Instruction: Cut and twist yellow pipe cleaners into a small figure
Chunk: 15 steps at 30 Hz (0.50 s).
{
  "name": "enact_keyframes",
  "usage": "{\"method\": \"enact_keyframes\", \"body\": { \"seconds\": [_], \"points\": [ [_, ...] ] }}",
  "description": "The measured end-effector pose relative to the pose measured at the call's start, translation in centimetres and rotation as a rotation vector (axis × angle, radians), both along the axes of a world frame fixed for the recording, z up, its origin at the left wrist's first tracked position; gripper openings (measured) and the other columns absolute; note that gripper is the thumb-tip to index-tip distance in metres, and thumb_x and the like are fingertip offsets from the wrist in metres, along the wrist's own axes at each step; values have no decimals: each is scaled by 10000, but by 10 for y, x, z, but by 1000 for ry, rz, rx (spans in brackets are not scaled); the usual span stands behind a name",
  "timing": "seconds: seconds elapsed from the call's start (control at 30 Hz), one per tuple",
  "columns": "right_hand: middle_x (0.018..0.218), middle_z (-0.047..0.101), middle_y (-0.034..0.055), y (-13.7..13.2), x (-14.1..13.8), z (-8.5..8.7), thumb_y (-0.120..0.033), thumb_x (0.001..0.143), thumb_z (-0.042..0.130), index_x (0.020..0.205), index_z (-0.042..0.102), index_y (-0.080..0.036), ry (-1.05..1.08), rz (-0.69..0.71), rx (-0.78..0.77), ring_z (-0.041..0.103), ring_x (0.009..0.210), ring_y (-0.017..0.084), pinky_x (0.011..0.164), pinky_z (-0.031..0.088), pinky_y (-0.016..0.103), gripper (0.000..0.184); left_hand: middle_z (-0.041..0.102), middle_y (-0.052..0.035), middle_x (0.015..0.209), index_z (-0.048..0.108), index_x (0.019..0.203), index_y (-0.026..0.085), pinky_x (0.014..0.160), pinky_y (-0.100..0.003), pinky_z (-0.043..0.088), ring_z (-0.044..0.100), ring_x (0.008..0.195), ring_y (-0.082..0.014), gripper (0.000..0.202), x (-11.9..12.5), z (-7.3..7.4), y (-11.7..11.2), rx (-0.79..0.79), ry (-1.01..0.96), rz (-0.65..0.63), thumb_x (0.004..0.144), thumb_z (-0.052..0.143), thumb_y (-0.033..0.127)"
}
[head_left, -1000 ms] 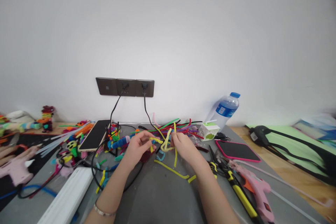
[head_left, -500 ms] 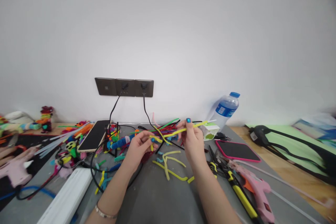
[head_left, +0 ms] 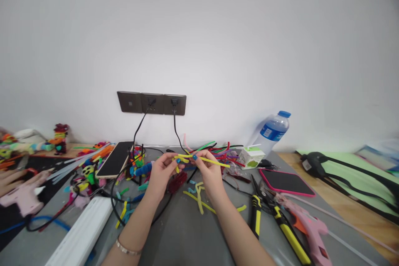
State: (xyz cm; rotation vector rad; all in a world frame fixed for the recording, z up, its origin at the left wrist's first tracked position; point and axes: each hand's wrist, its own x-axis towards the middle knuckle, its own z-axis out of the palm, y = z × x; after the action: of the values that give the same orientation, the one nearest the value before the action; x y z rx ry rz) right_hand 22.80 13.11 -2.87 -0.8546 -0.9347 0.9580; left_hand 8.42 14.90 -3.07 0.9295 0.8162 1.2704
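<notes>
A yellow pipe cleaner (head_left: 215, 161) stretches between my two hands above the middle of the grey table mat. My left hand (head_left: 162, 172) pinches its bent, looped end, where a short piece hangs below the fingertips. Close beside it, my right hand (head_left: 208, 174) pinches the same pipe cleaner, and its straight part sticks out to the right. The fingertips of both hands nearly meet. Below my hands lie cut yellow pipe cleaner pieces (head_left: 199, 199) on the mat. Behind them is a loose pile of coloured pipe cleaners (head_left: 215, 147).
At right lie yellow-black pliers (head_left: 285, 226), a pink glue gun (head_left: 311, 228) and a pink-edged phone (head_left: 288, 182). A water bottle (head_left: 274, 131) and small carton (head_left: 252, 157) stand behind. At left are another phone (head_left: 115, 160), a white power strip (head_left: 82, 232) and another person's hand (head_left: 12, 181).
My right hand has moved left and slightly down, close to my left hand, along the yellow pipe cleaner. The view has shifted slightly.
</notes>
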Motion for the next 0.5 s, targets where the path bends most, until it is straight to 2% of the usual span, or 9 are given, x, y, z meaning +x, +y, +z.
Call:
{"method": "enact_keyframes", "body": {
  "seconds": [0.27, 0.5],
  "points": [
    [828, 664, 38, 0, -2, -4, -290, 717, 713, 673, 562, -199, -98, -13, 36, 618, 795, 192, 721, 480, 317, 182, 725, -32, 767, 668, 848, 147, 576, -204, 546, 712, 650, -162, 381, 1, -2, 1, 16, 20, -18, 589, 831, 375],
    [825, 657, 39, 2, -1, -7, -248, 728, 682, 688, 561, -198, -163, -16, 72, 615, 770, 183, 687, 471, 304, 136, 735, -50, 782, 668, 838, 143, 605, -237, 564, 718, 664, -181, 404, 0, 0, 1, 17, 38, -9, 569, 835, 394]
  ]
}}
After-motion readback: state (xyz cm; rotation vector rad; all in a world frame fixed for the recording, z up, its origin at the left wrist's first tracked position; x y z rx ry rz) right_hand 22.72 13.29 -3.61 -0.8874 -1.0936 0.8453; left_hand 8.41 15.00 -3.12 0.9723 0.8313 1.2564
